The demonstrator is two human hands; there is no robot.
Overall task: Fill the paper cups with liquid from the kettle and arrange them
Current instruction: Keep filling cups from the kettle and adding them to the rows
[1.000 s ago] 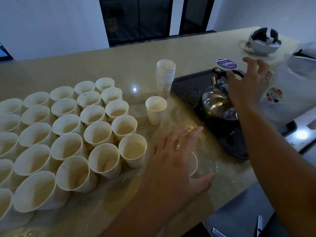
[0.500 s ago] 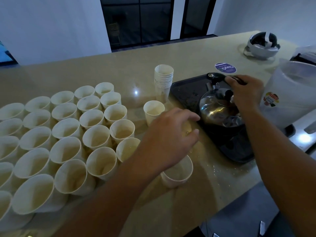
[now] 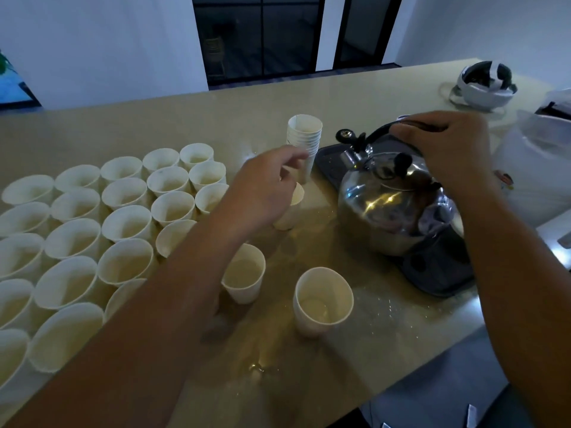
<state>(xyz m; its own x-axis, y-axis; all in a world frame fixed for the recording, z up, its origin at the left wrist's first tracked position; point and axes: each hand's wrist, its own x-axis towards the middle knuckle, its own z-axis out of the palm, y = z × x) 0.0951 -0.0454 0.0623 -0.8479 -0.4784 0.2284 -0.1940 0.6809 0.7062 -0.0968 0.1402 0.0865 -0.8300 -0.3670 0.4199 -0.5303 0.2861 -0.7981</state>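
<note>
1. Cups (image 3: 102,242) already stand in a tight block on the left of the worktop (image 3: 247,118), and most seem to hold pale liquid, so the bulk of the job looks done.
2. Three loose cups sit nearer the middle: one (image 3: 244,273) beside the block, one (image 3: 323,301) nearer and to the right, and one (image 3: 290,208) under the left hand (image 3: 262,193), whose fingers curl down around its rim.
3. Stacked cups (image 3: 304,140) wait unused at the far side.
4. The right hand (image 3: 445,149) is wrapped round the handle of the kettle (image 3: 392,208), which is above the dark tray (image 3: 432,267), ready to pour.
</note>
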